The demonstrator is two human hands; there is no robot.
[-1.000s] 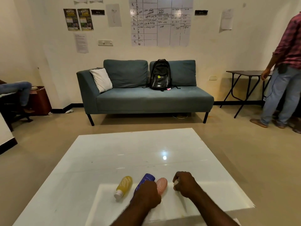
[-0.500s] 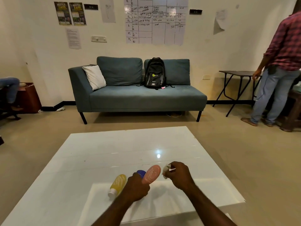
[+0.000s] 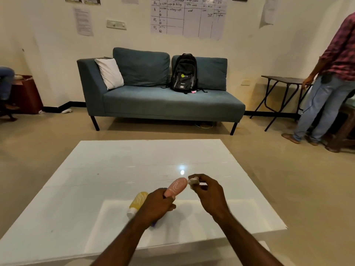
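Observation:
My left hand (image 3: pixel 158 205) grips a pink bottle (image 3: pixel 176 187) by its lower end and holds it tilted up above the glossy white table (image 3: pixel 115 169). Just right of the bottle's raised tip, my right hand (image 3: pixel 208 192) pinches a small crumpled whitish wad (image 3: pixel 193 182). A yellow bottle with a white cap (image 3: pixel 137 203) lies on the table left of my left hand. A blue bottle (image 3: pixel 153 224) lies mostly hidden under my left hand and wrist.
A teal sofa (image 3: pixel 163 100) with a white cushion and a black backpack (image 3: pixel 184 72) stands beyond the table. A person in jeans (image 3: pixel 326 96) stands at the right by a dark folding table (image 3: pixel 282 87). A seated person's leg (image 3: pixel 5 79) shows at the far left.
My left hand has lifted the pink bottle off the table and tilted its tip up. My right hand has risen with the wad beside that tip. The view has come closer.

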